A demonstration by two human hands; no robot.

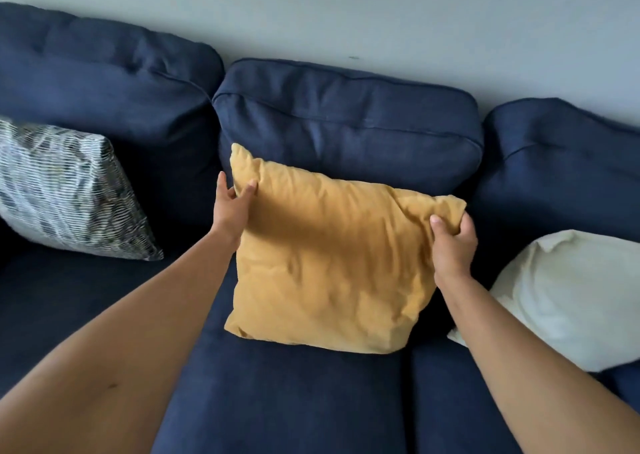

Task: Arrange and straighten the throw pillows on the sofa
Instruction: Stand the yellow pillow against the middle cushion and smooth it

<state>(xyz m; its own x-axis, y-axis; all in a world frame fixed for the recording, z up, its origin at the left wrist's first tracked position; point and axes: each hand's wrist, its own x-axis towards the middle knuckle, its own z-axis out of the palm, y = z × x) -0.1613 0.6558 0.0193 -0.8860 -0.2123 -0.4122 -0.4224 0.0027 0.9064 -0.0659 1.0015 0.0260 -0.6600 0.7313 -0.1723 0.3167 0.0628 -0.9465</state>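
Note:
A mustard-yellow pillow (322, 259) leans against the middle back cushion of the navy sofa (346, 121), its lower edge on the seat. My left hand (232, 207) grips its upper left corner, thumb on the front. My right hand (452, 239) pinches its upper right corner, bunching the fabric. A patterned black-and-white pillow (65, 190) leans against the left back cushion. A white pillow (568, 297) lies slumped on the right seat.
A pale grey wall (381, 13) rises behind the sofa. Bare navy seat cushion (284, 401) stretches in front of the yellow pillow and between it and the patterned one.

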